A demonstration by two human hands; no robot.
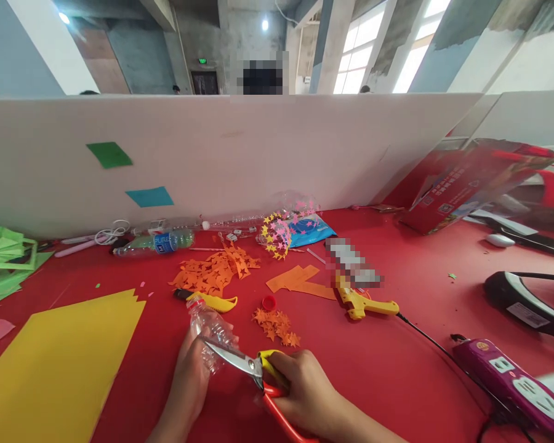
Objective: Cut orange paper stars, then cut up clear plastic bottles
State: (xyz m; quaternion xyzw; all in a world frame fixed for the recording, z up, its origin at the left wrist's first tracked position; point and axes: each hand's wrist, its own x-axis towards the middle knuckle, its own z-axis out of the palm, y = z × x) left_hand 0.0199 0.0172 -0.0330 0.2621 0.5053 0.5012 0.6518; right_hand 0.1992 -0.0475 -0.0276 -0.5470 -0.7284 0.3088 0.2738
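Observation:
A clear plastic bottle piece (215,329) with its open neck pointing up and left is held in my left hand (194,369), whose fingers wrap round behind it. My right hand (305,384) grips scissors (233,357) by their red and yellow handles. The scissor blades lie across the bottle piece, near my left thumb. Just beyond the bottle neck is a yellow utility knife (216,303). A red cap (268,303) and a pile of small orange stars (277,326) are to the right of the bottle.
Yellow paper (69,363) covers the left. Orange star-cut scraps (212,271), orange strips (300,282), and a labelled bottle (161,243) lie farther back. Right of centre is a yellow glue gun (364,304); its cord runs toward a purple power strip (512,381). A white partition (240,147) stands behind.

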